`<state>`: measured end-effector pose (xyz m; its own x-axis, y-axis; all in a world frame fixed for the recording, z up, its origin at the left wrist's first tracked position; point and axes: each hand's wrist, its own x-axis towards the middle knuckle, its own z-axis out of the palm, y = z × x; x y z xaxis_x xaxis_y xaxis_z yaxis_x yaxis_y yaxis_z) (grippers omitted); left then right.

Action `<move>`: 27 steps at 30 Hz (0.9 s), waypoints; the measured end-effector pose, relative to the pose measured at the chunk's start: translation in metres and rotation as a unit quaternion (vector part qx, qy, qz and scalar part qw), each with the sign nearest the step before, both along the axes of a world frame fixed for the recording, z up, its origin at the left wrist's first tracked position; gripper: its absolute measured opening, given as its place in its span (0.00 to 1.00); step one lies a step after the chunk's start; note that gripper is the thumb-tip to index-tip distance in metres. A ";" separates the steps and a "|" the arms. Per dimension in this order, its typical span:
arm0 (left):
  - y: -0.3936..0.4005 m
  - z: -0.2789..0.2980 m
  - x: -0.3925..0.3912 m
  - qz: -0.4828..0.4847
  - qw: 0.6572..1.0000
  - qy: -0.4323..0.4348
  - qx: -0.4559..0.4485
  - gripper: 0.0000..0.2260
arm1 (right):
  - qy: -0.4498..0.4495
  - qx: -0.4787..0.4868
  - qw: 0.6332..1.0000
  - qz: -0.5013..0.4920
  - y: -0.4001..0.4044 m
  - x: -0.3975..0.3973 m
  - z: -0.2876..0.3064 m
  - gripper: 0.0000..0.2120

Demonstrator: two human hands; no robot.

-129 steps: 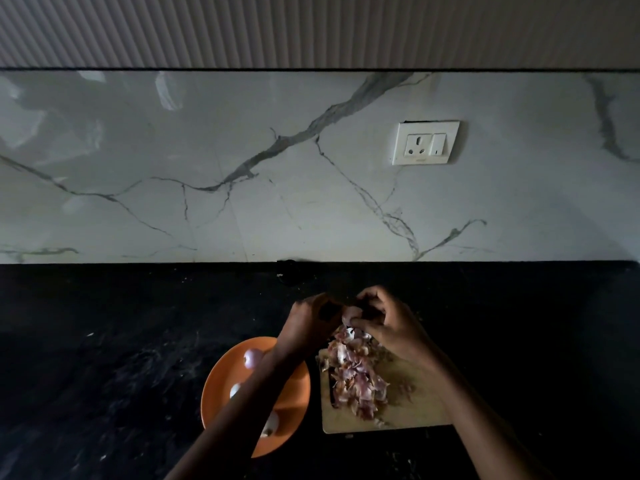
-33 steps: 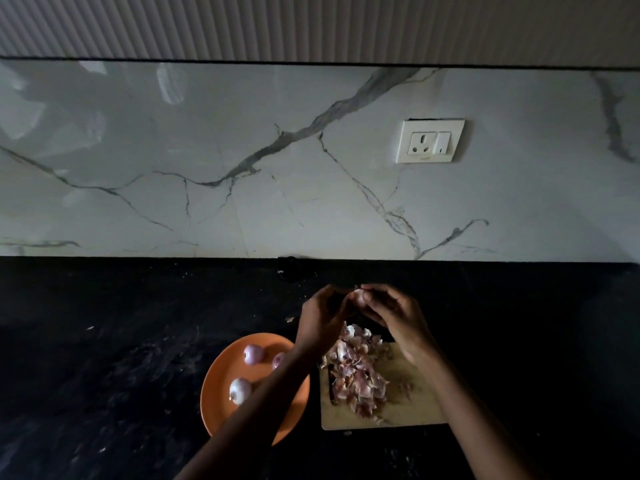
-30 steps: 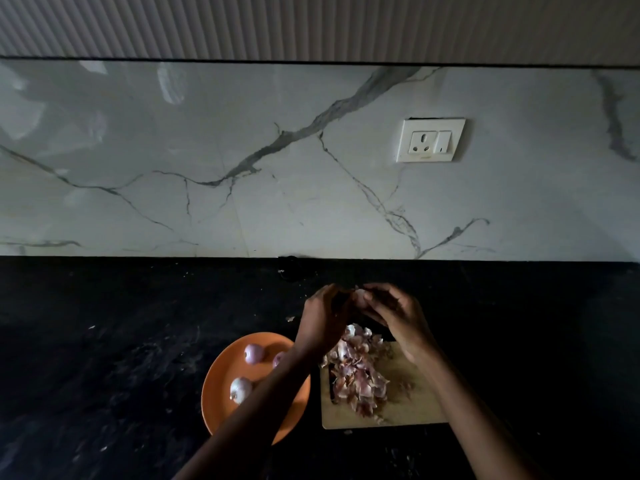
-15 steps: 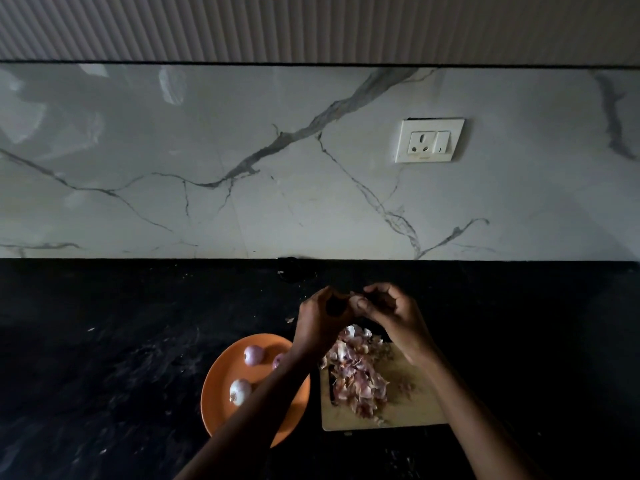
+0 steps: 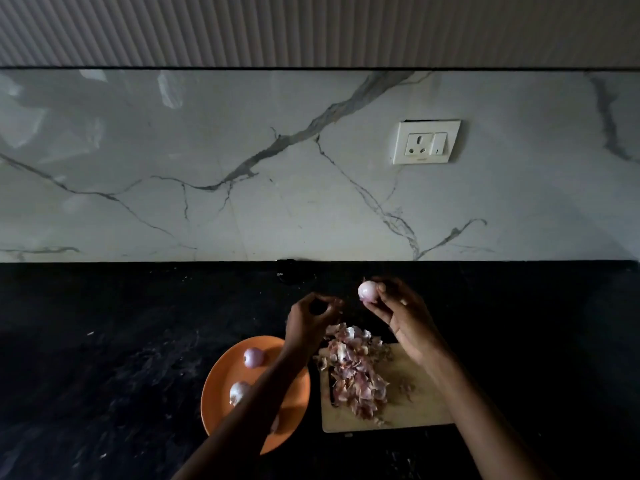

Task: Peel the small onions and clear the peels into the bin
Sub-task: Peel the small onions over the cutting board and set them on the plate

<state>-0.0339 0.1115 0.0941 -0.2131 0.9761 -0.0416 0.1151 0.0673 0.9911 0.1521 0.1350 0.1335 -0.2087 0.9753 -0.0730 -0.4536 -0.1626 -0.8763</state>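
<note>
Head view: right hand pinches a small peeled onion at frame centre, raised above the peel pile on the cutting board. Left hand just beside it, fingers curled; whether it pinches a peel scrap, cannot tell. Two onions on the orange plate, lower centre.

A small, pale pink peeled onion is held aloft in fingertips above the far end of a wooden chopping board, where a heap of papery pink-brown peels lies. Two more peeled onions rest on an orange plate left of it.
</note>
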 end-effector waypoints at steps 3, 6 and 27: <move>0.002 0.003 -0.003 -0.068 0.994 0.087 -0.023 0.04 | -0.043 0.006 0.999 0.004 0.003 0.006 -0.001 0.15; 0.003 0.009 0.001 -0.104 0.977 0.184 0.004 0.08 | -0.138 0.031 0.990 -0.008 0.001 0.005 -0.004 0.13; -0.007 0.019 0.015 -0.015 0.983 0.176 0.043 0.10 | -0.287 0.089 0.954 -0.002 -0.006 -0.008 -0.019 0.09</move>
